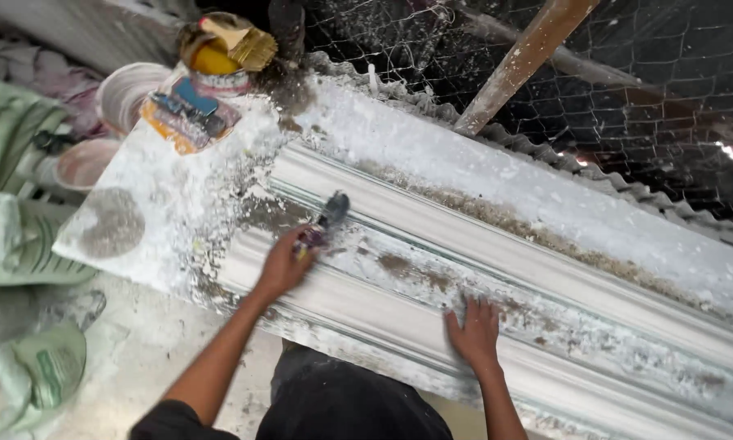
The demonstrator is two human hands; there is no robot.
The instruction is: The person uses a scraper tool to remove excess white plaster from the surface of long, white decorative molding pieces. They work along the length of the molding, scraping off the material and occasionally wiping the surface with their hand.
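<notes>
Across the middle of the frame, running from left-centre down to the lower right, there's a long white plaster cornice moulding (546, 285) lying on a plaster-dusted white worktable (163, 204). It's got ridges and grooves along its length, plus brownish stains and grit all over it.

The left hand (285, 265) sits left of centre, fingers curled shut around the handle of a small brush (324, 222). The dark head of the brush pokes up and to the right, touching one of the grooves in the moulding. The right hand (474, 332) is lower and right of centre, fingers spread, palm pressed flat on the lower ridge of the moulding, holding nothing.

Upper left of the frame, at the far end of the table, there's a tin of yellow stuff (213, 57) with a wide paintbrush (240, 41) lying across the top. Just beside it is an orange pad with a couple of blue tools (186, 118) on it, and a white bucket (130, 94) just left of that. Along the left edge there are green and white sacks (24, 244). Chicken-wire mesh (627, 90) fills the upper right, with a wooden pole (521, 61) leaning diagonally in front of it.
</notes>
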